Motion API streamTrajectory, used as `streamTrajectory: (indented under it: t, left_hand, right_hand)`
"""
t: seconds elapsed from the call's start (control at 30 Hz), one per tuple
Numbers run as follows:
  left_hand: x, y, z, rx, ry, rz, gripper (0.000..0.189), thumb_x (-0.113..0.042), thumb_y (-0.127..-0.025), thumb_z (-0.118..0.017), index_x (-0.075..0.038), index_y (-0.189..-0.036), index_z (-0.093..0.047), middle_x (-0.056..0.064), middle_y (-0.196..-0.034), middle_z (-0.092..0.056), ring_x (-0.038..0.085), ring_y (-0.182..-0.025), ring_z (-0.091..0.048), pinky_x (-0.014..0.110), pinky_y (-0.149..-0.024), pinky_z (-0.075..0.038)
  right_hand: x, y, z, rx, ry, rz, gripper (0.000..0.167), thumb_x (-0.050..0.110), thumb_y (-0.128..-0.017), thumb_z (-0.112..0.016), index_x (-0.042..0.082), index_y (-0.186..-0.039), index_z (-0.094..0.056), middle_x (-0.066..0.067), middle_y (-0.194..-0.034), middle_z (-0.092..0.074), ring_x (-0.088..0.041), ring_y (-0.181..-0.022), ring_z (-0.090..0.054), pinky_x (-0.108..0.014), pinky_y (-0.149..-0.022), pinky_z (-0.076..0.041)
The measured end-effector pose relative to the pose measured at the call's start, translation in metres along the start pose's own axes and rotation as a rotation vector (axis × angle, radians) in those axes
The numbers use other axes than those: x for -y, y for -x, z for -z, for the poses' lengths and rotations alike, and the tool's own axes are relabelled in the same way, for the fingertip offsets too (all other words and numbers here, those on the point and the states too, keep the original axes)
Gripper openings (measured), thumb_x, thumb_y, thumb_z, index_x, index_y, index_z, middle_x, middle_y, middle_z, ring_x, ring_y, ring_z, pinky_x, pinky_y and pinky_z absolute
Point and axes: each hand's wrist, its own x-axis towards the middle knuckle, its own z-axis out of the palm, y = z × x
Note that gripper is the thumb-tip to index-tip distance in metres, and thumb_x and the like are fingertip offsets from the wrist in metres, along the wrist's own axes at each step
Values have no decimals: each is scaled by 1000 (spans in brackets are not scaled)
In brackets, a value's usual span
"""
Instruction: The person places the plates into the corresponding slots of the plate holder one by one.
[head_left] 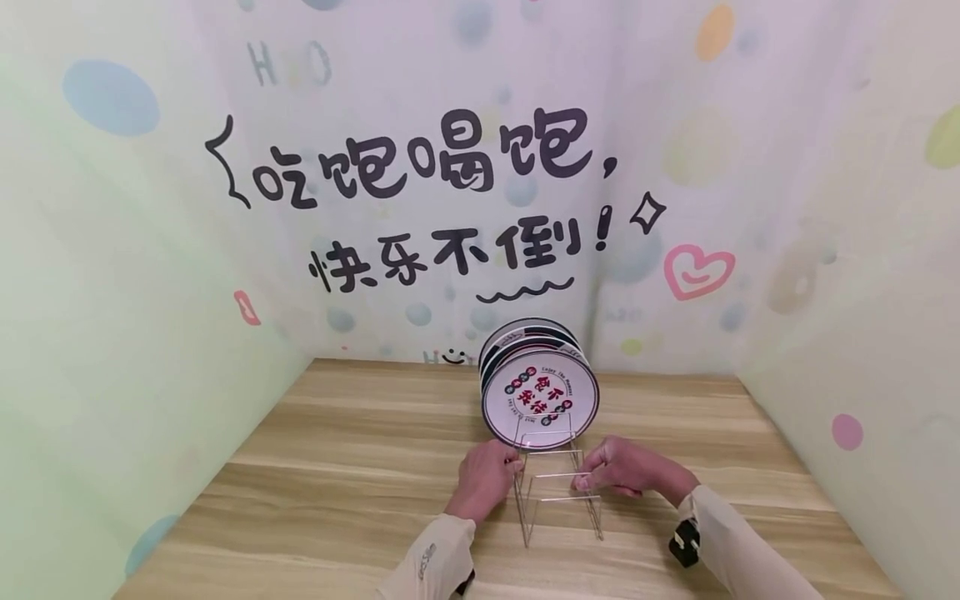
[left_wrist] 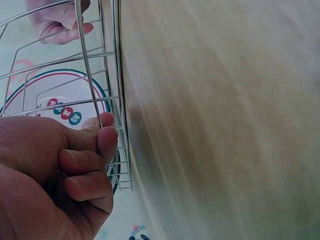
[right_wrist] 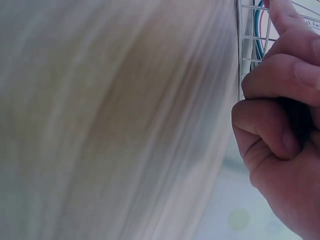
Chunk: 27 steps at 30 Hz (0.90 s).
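A silver wire plate rack (head_left: 561,476) stands on the wooden table, its near slots holding nothing. Several round plates stand upright one behind another at its far end; the front plate (head_left: 498,404) is white with a dark rim and red lettering. On the rack's left side, my left hand (head_left: 483,479) pinches a wire between thumb and index finger, as the left wrist view shows closely. My right hand (head_left: 626,468) holds the rack's right side with its fingertips, the other fingers curled. In the right wrist view, the right thumb's contact with the wire is hidden.
Wood-grain table (head_left: 337,467) surrounds the rack. Behind it hangs a pale printed curtain (head_left: 420,75) with black writing, close to the plates. Similar pale walls rise at left and right. Dark devices, such as the wrist camera (head_left: 685,543), sit at the sleeves.
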Motion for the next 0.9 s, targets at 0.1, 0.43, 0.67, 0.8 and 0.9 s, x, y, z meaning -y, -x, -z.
streamTrajectory:
  t: [0.1,0.43,0.67,0.8,0.9]
  left_hand:
    - [0,-1,2,-10,5,-7,35,-20,-92,-77,-14,-61,-63,-6,-59,-43,13,-61,-45,28,-55,-38]
    - [4,-2,-1,-44,-6,-36,44,-18,-91,-77,-18,-56,-50,-5,-59,-42,14,-61,-45,29,-53,-37]
    - [5,-5,-2,-55,5,-32,45,-17,-91,-77,-17,-56,-50,-4,-62,-46,15,-61,-46,30,-52,-38]
    - [4,-7,-3,-49,6,-19,39,-17,-92,-77,-15,-58,-58,-3,-62,-46,15,-61,-46,29,-51,-37]
    - [5,-7,-4,-57,-7,-17,35,-17,-92,-77,-16,-60,-62,-4,-63,-48,16,-62,-46,29,-50,-37]
  right_hand:
    - [2,0,-1,-1,10,3,14,34,-97,-73,25,-99,-83,7,-48,-44,-1,-35,-34,-17,-34,-30]
    - [4,-1,-3,9,12,10,13,34,-96,-74,25,-99,-84,-10,-49,-48,-2,-35,-35,-17,-34,-30]
    - [4,-3,-4,39,-9,20,13,32,-96,-74,23,-100,-84,-9,-52,-51,-1,-35,-35,-17,-33,-29]
    - [6,-3,-4,43,-17,8,14,33,-95,-75,22,-100,-84,2,-50,-47,-2,-35,-35,-17,-34,-29]
    - [7,-4,-5,42,-11,1,15,34,-95,-75,23,-99,-84,5,-49,-45,-2,-35,-35,-17,-34,-28]
